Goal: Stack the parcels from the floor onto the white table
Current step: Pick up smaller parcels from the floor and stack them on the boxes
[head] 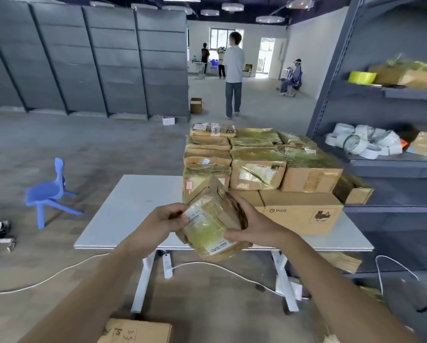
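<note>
- The parcel (pixel 212 224) is off the floor, held tilted in the air over the near edge of the bench (pixel 138 206), just in front of the stack.
- Both hands have hold of it. The left hand (pixel 168 219) has its fingers curled round the upper left corner. The right hand (pixel 254 226) wraps the right side, with the thumb lying across the top face.
- The parcel is a creased brown carton under glossy yellowish tape, with a white printed label on top and crushed, soft corners.
- The bench has a flat white top with a thin straight edge, on white metal legs. Its left part shows bare surface, and the right part carries the stacked parcels (pixel 257 167).
- The stack is several layers of taped, wrinkled cartons. At its base is a plain, smooth brown box (pixel 301 216) printed "PICO", set near the front right of the bench.
- Dark grey metal shelving (pixel 370 167) stands just beside the right end of the bench, with white tape rolls (pixel 363 142) on one shelf.
- The grey concrete floor to the left is wide. A blue plastic chair (pixel 50 191) stands well apart from the bench.
- A white cable (pixel 59 271) trails across the floor to a power strip (pixel 167 266) under the bench.
- A flat cardboard box (pixel 135 331) lies on the floor at the near edge of view.
</note>
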Motion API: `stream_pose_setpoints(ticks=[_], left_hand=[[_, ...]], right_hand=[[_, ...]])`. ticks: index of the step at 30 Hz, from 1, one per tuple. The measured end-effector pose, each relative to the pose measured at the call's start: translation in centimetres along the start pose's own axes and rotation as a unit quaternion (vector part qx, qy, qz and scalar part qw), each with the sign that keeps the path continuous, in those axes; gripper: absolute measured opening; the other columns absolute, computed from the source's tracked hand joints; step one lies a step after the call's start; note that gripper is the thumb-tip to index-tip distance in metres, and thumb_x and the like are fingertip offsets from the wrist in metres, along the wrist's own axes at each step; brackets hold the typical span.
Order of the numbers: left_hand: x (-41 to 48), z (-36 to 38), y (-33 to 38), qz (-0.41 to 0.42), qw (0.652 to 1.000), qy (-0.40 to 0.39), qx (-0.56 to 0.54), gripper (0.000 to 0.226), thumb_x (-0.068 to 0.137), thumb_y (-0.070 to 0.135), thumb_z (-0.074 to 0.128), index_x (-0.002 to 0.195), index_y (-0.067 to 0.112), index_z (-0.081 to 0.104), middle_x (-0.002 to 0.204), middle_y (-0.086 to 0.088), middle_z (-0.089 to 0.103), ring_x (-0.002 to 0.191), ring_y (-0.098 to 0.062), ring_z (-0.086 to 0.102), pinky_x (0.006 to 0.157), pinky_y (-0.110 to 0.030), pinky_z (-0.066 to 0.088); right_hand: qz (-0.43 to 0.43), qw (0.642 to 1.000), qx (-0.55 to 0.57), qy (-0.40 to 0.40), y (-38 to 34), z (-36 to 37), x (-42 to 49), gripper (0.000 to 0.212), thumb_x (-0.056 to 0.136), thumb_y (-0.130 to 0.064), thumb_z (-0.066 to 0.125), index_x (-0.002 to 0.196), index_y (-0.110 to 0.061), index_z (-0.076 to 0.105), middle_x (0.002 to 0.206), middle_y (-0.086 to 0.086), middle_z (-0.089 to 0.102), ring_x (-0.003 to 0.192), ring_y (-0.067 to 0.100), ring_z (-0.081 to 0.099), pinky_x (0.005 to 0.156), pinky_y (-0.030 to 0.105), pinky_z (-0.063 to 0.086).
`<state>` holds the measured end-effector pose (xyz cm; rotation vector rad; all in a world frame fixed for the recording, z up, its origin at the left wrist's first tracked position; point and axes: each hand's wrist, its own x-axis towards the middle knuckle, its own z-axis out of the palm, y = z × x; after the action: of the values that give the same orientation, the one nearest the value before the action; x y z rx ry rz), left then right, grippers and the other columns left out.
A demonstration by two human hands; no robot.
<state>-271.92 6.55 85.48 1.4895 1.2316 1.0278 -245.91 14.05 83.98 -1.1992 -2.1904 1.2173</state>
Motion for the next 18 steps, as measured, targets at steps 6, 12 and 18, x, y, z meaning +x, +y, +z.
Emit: stream_pose_setpoints(ticks=[6, 12, 18], left_hand=[[4.3, 5.8, 1.8, -0.050, 0.995, 0.040, 0.077, 0.021, 0.082, -0.003, 0.063, 0.095, 0.013, 0.068, 0.087, -0.005, 0.071, 0.079, -0.019, 0.067, 0.071, -0.019, 0.052], [10.3, 7.6, 1.2, -0.100, 0.986, 0.040, 0.129, 0.027, 0.083, 0.008, 0.058, 0.106, 0.022, 0.061, 0.096, -0.002, 0.061, 0.072, -0.013, 0.054, 0.064, -0.023, 0.042], [17.1, 6.7, 0.8, -0.062, 0.990, 0.069, 0.105, 0.016, 0.087, 0.008, 0.061, 0.094, 0.023, 0.059, 0.082, 0.005, 0.054, 0.068, -0.011, 0.050, 0.050, -0.012, 0.037]], right_hand=[[-0.001, 0.993, -0.102, 0.050, 2.1, -6.0, -1.5, 0.099, 0.064, -0.059, 0.079, 0.137, -0.067, 0.012, 0.149, -0.017, 0.023, 0.137, 0.012, 0.026, 0.107, 0.035, 0.036], [0.021, 0.964, -0.257, 0.063, 4.1, -11.3, 0.9, 0.097, 0.068, -0.060, 0.074, 0.144, -0.056, 0.014, 0.145, -0.019, 0.019, 0.137, 0.015, 0.017, 0.104, 0.040, 0.035], [0.051, 0.934, -0.351, 0.043, 5.1, -15.3, 5.8, 0.096, 0.070, -0.058, 0.074, 0.147, -0.051, 0.017, 0.150, -0.014, 0.017, 0.139, 0.017, 0.013, 0.107, 0.043, 0.034]])
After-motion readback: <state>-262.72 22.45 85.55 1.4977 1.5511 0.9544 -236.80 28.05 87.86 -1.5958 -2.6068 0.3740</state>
